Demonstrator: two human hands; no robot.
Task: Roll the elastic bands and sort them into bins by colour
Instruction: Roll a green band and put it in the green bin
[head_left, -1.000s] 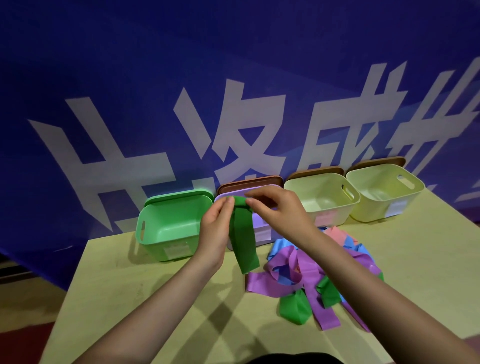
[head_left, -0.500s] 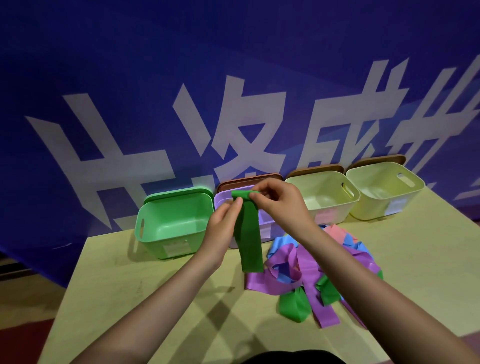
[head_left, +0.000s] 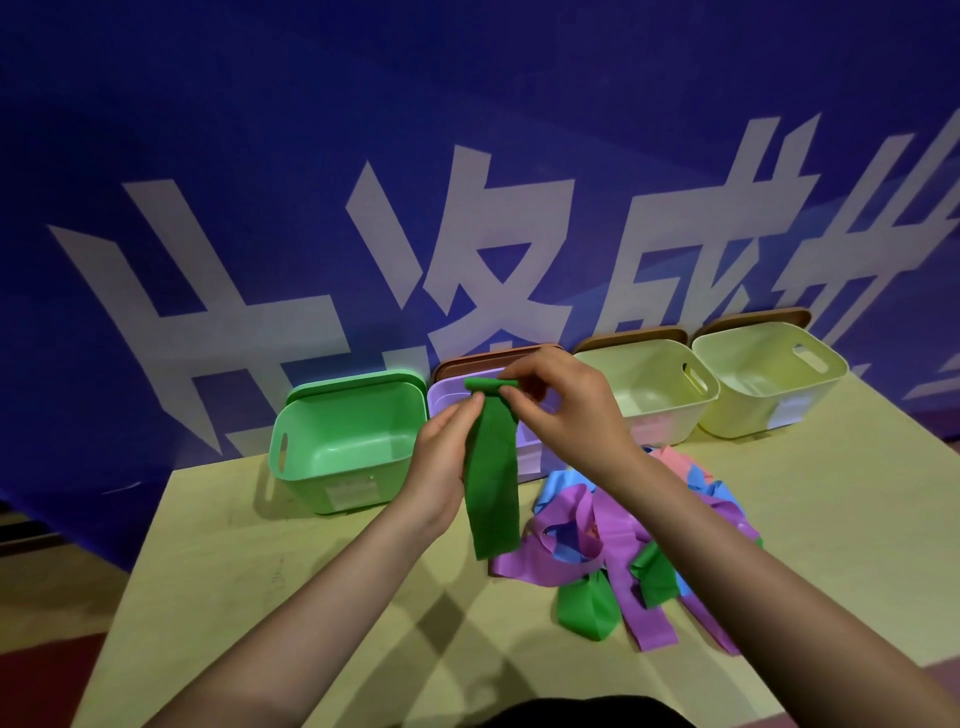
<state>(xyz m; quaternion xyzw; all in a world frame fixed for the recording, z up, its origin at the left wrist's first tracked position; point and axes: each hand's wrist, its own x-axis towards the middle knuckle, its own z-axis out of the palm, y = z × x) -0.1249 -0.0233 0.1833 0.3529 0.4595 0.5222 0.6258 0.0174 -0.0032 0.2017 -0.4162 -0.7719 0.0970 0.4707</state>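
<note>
Blue wall (head_left: 260, 130) behind a tan table (head_left: 260, 597); both hands' fingers (head_left: 475, 402) pinch a green band (head_left: 491, 478), top rolled, tail hanging.

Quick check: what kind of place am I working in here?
Probably a staged demo or event space, not a home: a big blue printed banner hangs behind a plain table, with a neat row of sorting bins.

Table (head_left: 311, 597): four bins (head_left: 343, 452) along back (one green), band pile (head_left: 623, 561).
</note>
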